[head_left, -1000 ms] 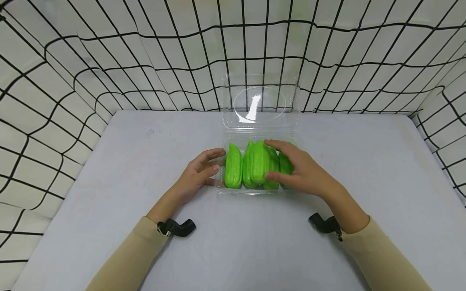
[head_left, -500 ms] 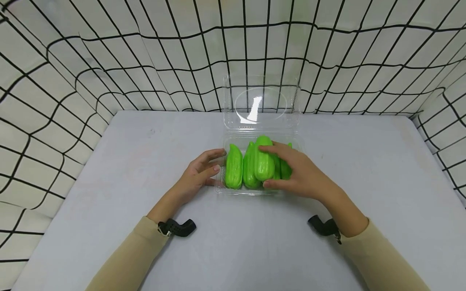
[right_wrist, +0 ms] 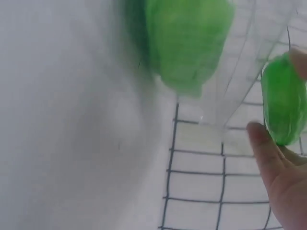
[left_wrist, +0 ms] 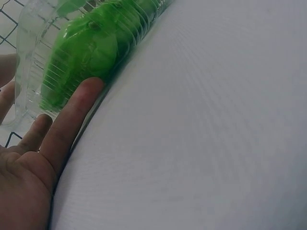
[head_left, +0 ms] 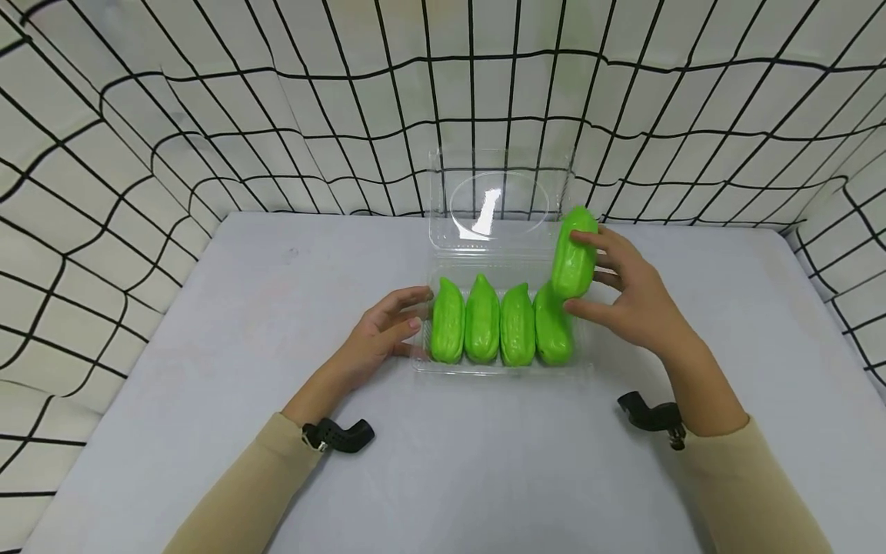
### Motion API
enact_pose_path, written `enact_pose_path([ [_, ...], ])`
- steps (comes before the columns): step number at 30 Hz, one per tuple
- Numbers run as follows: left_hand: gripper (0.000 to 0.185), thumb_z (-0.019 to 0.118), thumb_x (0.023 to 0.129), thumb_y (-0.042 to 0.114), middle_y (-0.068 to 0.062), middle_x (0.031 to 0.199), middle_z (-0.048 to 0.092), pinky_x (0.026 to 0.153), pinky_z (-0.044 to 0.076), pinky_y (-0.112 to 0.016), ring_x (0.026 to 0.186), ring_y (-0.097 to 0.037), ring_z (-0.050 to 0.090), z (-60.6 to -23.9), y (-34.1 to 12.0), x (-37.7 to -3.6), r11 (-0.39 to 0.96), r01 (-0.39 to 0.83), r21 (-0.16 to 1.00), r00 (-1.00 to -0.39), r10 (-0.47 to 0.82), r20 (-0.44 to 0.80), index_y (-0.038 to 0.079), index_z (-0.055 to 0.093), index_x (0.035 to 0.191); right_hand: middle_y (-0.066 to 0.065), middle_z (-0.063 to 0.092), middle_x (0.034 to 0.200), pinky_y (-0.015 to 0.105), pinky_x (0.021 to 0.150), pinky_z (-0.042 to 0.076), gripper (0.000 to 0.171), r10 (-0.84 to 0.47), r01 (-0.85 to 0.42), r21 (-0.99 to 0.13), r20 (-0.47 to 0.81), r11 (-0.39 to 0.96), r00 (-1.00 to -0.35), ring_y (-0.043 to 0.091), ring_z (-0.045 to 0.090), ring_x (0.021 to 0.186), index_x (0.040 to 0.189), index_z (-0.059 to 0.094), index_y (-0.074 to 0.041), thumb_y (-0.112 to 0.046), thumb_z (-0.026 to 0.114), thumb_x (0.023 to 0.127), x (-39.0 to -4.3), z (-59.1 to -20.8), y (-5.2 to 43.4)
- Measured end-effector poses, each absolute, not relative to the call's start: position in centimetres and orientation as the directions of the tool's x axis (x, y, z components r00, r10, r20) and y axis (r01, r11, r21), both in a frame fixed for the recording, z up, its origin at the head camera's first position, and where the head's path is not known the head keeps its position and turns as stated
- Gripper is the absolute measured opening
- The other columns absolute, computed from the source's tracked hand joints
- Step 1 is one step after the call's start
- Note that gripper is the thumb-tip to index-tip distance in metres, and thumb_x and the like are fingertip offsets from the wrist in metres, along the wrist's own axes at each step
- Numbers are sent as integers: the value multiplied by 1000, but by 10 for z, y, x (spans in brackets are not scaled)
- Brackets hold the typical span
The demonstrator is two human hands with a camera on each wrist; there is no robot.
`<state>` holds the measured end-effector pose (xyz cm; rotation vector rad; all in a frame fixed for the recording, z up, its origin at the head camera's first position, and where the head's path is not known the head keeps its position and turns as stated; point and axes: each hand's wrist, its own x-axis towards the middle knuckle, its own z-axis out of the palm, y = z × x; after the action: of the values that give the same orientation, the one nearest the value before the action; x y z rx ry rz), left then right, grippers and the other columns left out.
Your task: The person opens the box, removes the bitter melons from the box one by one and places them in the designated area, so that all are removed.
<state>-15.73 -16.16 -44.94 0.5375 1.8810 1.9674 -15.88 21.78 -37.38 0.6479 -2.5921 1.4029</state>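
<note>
Room before tray (head_left: pixel 504 370), lid (head_left: pixel 499 203) behind

Head view: right hand (head_left: pixel 633 296) covered part of the held green vegetable (head_left: pixel 571 265), which in turn hid the upper end of the rightmost green vegetable (head_left: pixel 553 331). Both sleeves (head_left: pixel 245 488) and the counter (head_left: pixel 484 469) ran off the bottom edge. Left wrist view: left hand (left_wrist: pixel 29 177) was cut off at left and bottom, clear container (left_wrist: pixel 24 72) at top; ribbed plastic obscured the green contents (left_wrist: pixel 88 48). Right wrist view: upper green vegetable (right_wrist: pixel 187 40) was blurred, top cropped. Right hand and held green vegetable were cropped at right.
</note>
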Motion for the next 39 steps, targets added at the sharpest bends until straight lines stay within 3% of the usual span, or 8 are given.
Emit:
enact_pose_path([
  [3, 48, 52, 103, 10, -13, 157, 36, 83, 61, -48, 141, -34, 40, -450, -161, -157, -43, 2, 999, -861, 508, 24, 8, 39, 150, 3, 28, 161, 11, 92, 49, 86, -248, -357, -805, 267, 473, -931, 38, 52, 129, 148, 45, -18, 5, 83, 75, -162, -375, 226],
  [5, 48, 52, 103, 10, -12, 157, 36, 83, 61, -48, 141, -34, 40, -450, -161, -158, -43, 5, 999, -861, 509, 26, 8, 38, 150, 4, 25, 162, 9, 89, 50, 86, -213, -313, -816, 236, 485, -948, 41, 53, 128, 148, 44, -19, 6, 82, 75, -164, -376, 230],
  [9, 49, 52, 103, 10, -12, 157, 35, 83, 61, -48, 142, -33, 40, -451, -162, -158, -46, 4, 999, -861, 509, 27, 6, 38, 150, 3, 26, 161, 30, 96, 55, 86, -155, -229, -820, 172, 525, -973, 43, 52, 128, 149, 43, -21, 3, 82, 76, -168, -381, 238],
  [13, 49, 52, 103, 9, -12, 157, 35, 83, 61, -49, 142, -33, 40, -453, -162, -159, -50, 4, 999, -860, 509, 29, 6, 38, 150, 6, 24, 162, 55, 99, 52, 86, -127, -181, -812, 132, 555, -983, 47, 50, 129, 150, 41, -21, 2, 81, 77, -172, -387, 247],
  [23, 48, 52, 103, 9, -11, 157, 36, 82, 61, -47, 142, -33, 40, -450, -162, -158, -41, 2, 999, -864, 503, 22, 9, 40, 149, 15, 16, 165, 61, 96, 52, 84, -199, -75, -754, -75, 652, -977, 53, 46, 129, 153, 38, -18, -4, 79, 81, -176, -399, 264],
  [32, 48, 52, 103, 8, -13, 157, 36, 82, 61, -46, 142, -32, 40, -450, -162, -158, -47, 0, 999, -863, 505, 24, 7, 39, 149, 22, 11, 165, 61, 97, 49, 79, -264, -113, -700, -110, 705, -958, 51, 39, 134, 152, 38, -12, -2, 74, 82, -176, -403, 269],
  [39, 48, 52, 103, 8, -14, 158, 35, 83, 61, -45, 141, -32, 40, -450, -162, -158, -42, 3, 999, -862, 506, 24, 7, 39, 149, 26, 8, 164, 65, 98, 45, 71, -296, -127, -647, -159, 752, -942, 51, 34, 137, 152, 39, -17, -5, 67, 88, -176, -401, 269],
])
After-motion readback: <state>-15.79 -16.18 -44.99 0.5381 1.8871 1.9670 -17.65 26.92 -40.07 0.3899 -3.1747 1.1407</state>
